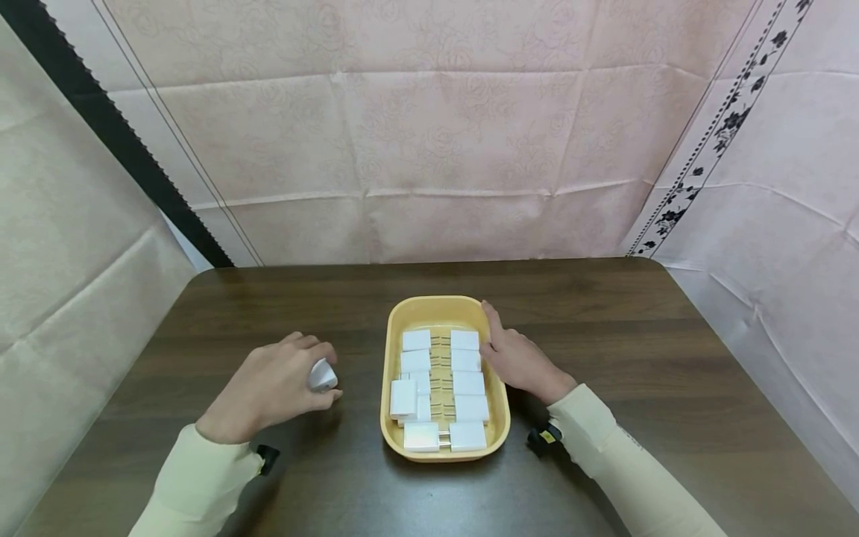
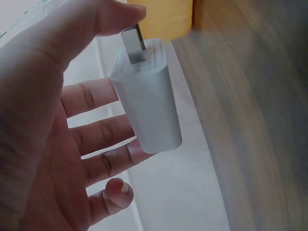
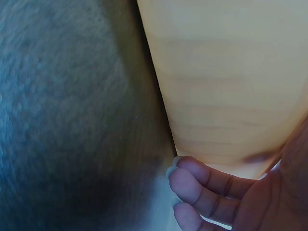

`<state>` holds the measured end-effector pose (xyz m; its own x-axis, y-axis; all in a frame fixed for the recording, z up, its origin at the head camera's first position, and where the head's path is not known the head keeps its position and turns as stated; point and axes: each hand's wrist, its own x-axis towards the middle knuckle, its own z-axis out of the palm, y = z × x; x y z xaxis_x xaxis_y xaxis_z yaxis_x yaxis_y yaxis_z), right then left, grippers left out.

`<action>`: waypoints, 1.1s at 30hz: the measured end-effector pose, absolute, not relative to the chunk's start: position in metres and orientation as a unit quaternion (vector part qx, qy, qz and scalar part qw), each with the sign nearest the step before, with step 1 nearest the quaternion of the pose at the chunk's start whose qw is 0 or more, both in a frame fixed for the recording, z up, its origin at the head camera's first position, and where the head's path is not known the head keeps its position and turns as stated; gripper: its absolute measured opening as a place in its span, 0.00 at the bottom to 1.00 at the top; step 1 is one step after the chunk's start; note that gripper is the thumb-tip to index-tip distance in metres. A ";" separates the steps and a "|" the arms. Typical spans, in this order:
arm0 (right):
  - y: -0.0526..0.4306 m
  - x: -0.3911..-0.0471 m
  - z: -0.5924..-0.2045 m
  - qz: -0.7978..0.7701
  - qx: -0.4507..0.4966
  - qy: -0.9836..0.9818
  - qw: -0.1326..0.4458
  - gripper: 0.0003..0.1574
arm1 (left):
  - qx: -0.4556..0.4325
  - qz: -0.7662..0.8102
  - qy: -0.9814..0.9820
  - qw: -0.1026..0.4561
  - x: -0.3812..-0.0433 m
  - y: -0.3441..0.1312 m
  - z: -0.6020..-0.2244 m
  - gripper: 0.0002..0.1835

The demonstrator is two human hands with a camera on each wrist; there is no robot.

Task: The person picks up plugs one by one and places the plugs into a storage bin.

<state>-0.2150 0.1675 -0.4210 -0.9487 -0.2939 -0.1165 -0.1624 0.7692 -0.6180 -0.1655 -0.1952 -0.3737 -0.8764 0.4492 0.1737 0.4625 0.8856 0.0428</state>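
Note:
My left hand [image 1: 278, 388] is above the table, left of the tray, and pinches a white charger plug [image 1: 323, 376] between thumb and fingers. In the left wrist view the charger plug [image 2: 149, 103] shows its flat metal prong near the thumb. A yellow plastic tray [image 1: 394, 328] holds several more white charger plugs [image 1: 467, 383], set in two columns with their prongs facing inward. One charger plug [image 1: 403, 399] lies on top of the left column. My right hand [image 1: 523, 362] grips the tray's right side; in the right wrist view its fingertips [image 3: 185, 185] touch the outer wall low down.
The tray stands on a dark wood-grain table [image 1: 322, 485]. Pale patterned cloth [image 1: 436, 149] hangs behind the table's far edge and at both sides. Dark devices [image 1: 543, 438] are strapped at both wrists.

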 end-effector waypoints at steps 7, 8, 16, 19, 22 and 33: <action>0.167 -0.215 -0.421 -0.318 -0.120 0.935 0.106 0.46 | -0.241 -0.064 -0.967 0.054 -0.159 -0.185 -0.367 0.19; 0.167 -0.216 -0.421 -0.319 -0.119 0.934 0.108 0.46 | -0.242 -0.068 -0.966 0.053 -0.158 -0.184 -0.367 0.19; 0.167 -0.215 -0.420 -0.319 -0.119 0.934 0.109 0.46 | -0.264 -0.079 -0.959 0.069 -0.149 -0.173 -0.360 0.20; 0.166 -0.215 -0.421 -0.319 -0.119 0.934 0.108 0.46 | -0.273 -0.074 -0.956 0.072 -0.145 -0.168 -0.358 0.21; 0.166 -0.216 -0.422 -0.321 -0.118 0.933 0.109 0.46 | -0.280 -0.068 -0.955 0.074 -0.141 -0.164 -0.356 0.22; 0.167 -0.214 -0.420 -0.327 -0.122 0.931 0.108 0.46 | -0.333 -0.065 -0.934 0.116 -0.133 -0.149 -0.352 0.20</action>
